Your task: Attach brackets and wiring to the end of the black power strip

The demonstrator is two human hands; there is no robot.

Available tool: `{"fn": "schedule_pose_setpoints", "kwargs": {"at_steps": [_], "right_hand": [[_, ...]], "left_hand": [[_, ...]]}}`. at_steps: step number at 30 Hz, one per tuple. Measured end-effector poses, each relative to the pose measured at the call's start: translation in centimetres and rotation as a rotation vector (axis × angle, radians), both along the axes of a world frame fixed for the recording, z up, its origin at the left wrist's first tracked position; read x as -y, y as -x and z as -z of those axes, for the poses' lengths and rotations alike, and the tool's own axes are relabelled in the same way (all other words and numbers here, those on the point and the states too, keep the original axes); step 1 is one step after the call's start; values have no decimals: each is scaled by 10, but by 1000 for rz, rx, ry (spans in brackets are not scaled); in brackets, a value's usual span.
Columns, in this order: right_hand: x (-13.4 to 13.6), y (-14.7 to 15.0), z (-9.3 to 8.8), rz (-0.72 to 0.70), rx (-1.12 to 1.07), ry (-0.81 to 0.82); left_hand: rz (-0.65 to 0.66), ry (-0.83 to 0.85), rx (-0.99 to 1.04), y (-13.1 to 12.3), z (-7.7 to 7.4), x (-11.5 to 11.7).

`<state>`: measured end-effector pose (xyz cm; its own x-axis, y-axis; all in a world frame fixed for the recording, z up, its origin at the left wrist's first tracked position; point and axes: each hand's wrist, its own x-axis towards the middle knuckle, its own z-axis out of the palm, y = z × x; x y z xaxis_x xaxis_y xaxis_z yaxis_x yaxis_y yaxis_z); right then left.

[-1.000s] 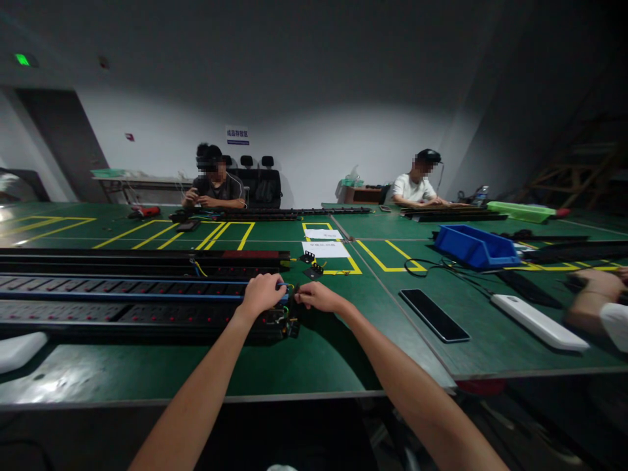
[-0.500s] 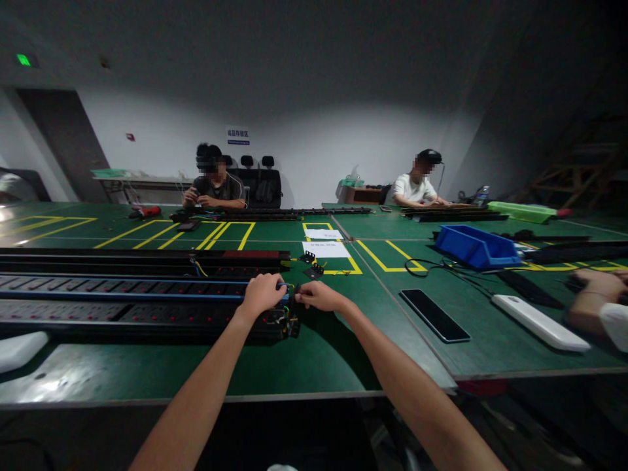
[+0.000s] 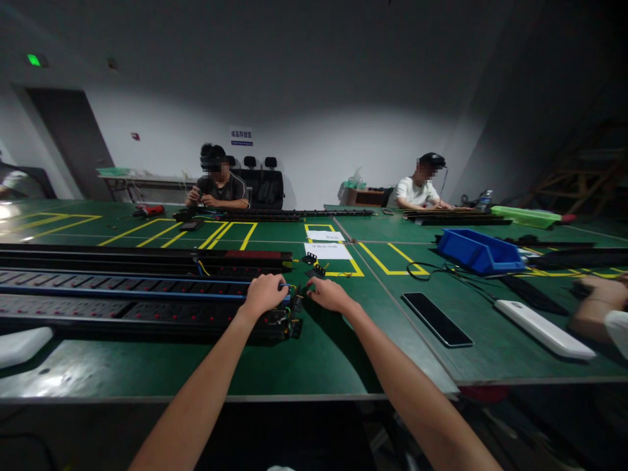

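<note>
My left hand (image 3: 263,294) wraps over the right end of a long black power strip with blue edges (image 3: 196,297) lying flat on the bench. Coloured wires and a small black end piece (image 3: 299,299) stick out at that end. Just to the right of the end piece is my right hand (image 3: 330,294), its fingers bent and slightly apart, with nothing visible between them. A second black power strip (image 3: 181,315) with red-marked sockets lies on the near side, with wires at its right end. Small black end brackets (image 3: 314,269) with yellow wires lie beyond my right hand.
White paper sheets (image 3: 328,251) lie on the green bench (image 3: 373,340) beyond the brackets. To the right are a phone (image 3: 436,319), a white power bank (image 3: 543,329), a cable and a blue bin (image 3: 479,251). Co-workers sit across the bench; another person's hand (image 3: 598,297) is at right.
My right hand has let go of the small black end piece and moved slightly right and up. My left hand stays on the blue-edged strip. The view has shifted slightly.
</note>
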<state>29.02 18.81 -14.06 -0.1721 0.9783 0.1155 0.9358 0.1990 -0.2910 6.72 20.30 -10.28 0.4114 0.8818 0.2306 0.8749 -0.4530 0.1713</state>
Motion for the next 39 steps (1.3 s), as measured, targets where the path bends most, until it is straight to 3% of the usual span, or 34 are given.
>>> {"fn": "schedule_pose_setpoints", "kwargs": {"at_steps": [39], "right_hand": [[1, 2, 3, -10, 70, -3]], "left_hand": [[6, -27, 1, 0, 2, -1]]}}
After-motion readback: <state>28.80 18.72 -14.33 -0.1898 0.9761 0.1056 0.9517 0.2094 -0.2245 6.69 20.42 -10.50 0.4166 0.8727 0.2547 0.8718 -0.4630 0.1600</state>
